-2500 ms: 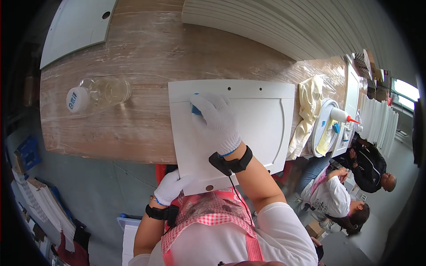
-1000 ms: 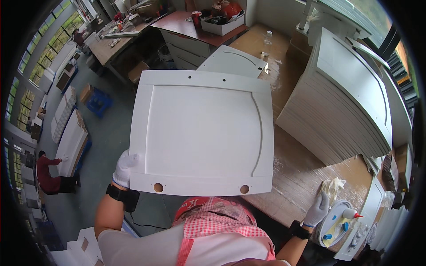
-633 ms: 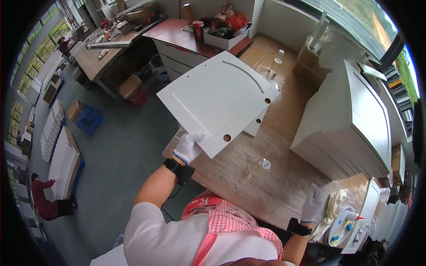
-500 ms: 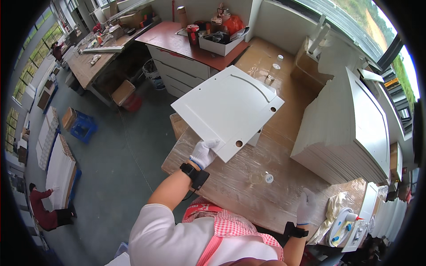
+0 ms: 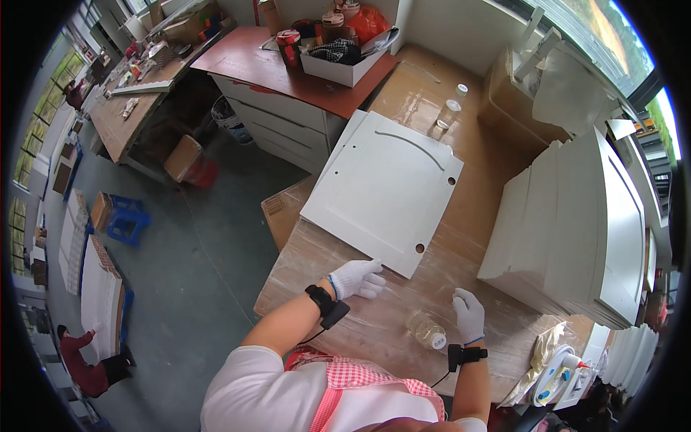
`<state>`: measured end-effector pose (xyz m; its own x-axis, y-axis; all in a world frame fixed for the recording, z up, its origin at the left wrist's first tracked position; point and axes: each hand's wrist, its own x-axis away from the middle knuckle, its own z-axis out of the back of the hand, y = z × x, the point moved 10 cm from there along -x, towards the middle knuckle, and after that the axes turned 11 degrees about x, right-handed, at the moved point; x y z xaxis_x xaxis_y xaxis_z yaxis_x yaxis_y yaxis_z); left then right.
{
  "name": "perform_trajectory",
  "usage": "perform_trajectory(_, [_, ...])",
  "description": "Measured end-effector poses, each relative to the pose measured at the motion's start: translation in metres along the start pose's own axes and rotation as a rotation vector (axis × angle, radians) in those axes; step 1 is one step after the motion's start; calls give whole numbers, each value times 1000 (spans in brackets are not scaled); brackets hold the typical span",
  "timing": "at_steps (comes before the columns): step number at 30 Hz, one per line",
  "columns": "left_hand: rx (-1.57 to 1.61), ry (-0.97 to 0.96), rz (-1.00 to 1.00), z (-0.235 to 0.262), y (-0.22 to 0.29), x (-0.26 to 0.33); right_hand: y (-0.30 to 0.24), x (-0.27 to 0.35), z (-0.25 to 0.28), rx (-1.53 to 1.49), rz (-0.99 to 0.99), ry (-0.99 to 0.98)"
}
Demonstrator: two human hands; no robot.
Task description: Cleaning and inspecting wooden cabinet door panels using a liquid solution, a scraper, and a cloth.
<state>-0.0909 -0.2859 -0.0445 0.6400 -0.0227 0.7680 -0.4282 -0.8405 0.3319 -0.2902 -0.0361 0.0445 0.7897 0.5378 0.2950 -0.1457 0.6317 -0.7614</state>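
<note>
The upper white panel [image 5: 381, 191] lies on the table [image 5: 360, 317], overlapping another white panel [image 5: 347, 142]. At its near edge is the left hand [image 5: 358, 279], empty, fingers loosely spread; contact is unclear. Nearer than the panel, to its right, the right hand [image 5: 469, 315] has partly bent fingers; whether it holds anything cannot be told. Beside it, a clear bottle [image 5: 421, 326] seems to contain pale liquid. Farther right of the panel, a round white tray [image 5: 553, 366] carries blue pieces and a red-tipped squeeze bottle [image 5: 571, 361]. Beyond the panel stand another clear bottle [image 5: 444, 121], a brown carton [image 5: 504, 108] with white strips projecting, and a white box [image 5: 335, 70] containing dark checked cloth [image 5: 337, 51].
</note>
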Motion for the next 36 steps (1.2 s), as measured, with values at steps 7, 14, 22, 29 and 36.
perform_trajectory(7, [-175, 857, -1070, 168, 158, 119, 0, -67, -77, -127, -8, -176])
perform_trajectory(14, [-687, 929, -936, 144, 185, 84, -53, -105, -87, 86, 44, -206])
perform_trajectory(22, [-868, 1038, -901, 132, 189, 101, -75, -118, -94, 106, 153, -147])
perform_trajectory(29, [-826, 1009, -855, 141, 148, 120, -66, -108, -96, 69, 141, -212])
perform_trajectory(36, [-688, 974, -784, 184, 104, 142, -39, -68, -113, -260, 34, -502])
